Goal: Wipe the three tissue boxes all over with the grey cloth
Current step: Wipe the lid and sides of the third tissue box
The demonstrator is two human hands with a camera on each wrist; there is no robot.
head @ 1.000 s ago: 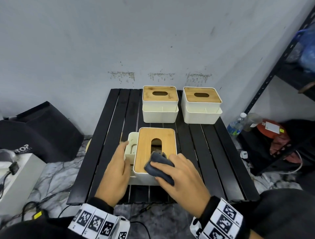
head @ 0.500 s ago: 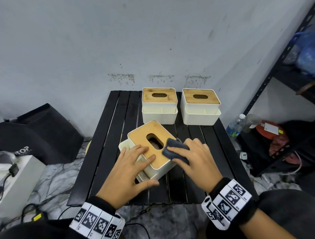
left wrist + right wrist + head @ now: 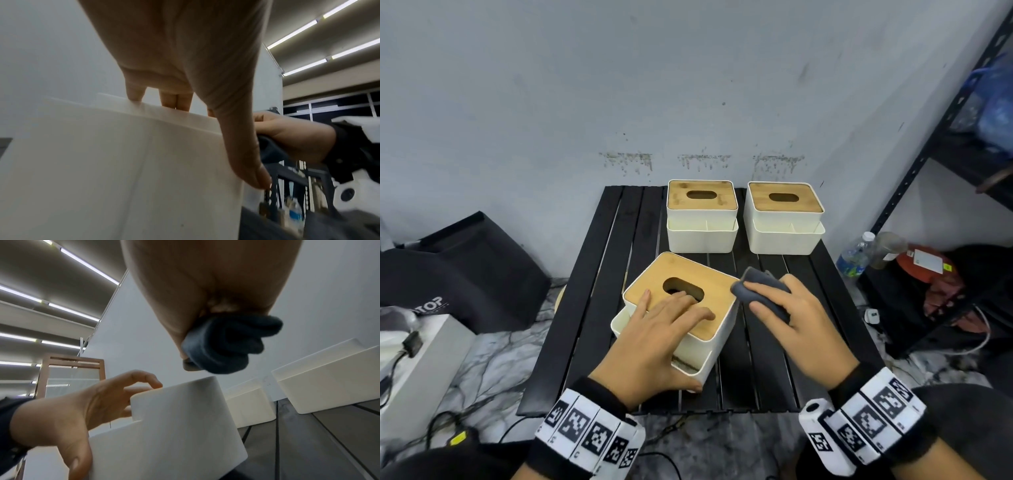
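Three white tissue boxes with wooden lids stand on the black slatted table [image 3: 592,274]. Two of them [image 3: 702,219] [image 3: 784,222] are side by side at the back. The near tissue box [image 3: 650,277] [image 3: 102,162] [image 3: 174,418] sits turned at an angle. My left hand [image 3: 654,335] [image 3: 61,415] grips it, fingers over the lid and thumb down the near side. My right hand [image 3: 801,325] holds the bunched grey cloth [image 3: 760,279] [image 3: 226,344] by the box's right corner; whether cloth and box touch is unclear.
A black bag [image 3: 465,270] and a white box [image 3: 414,359] with cables sit on the floor to the left. On the right are a dark metal shelf [image 3: 928,154], a water bottle [image 3: 854,257] and other clutter. A wall rises close behind the table.
The near box has been turned anticlockwise. My left hand moved from its left side onto the lid. My right hand carried the cloth from the front face to the right corner.
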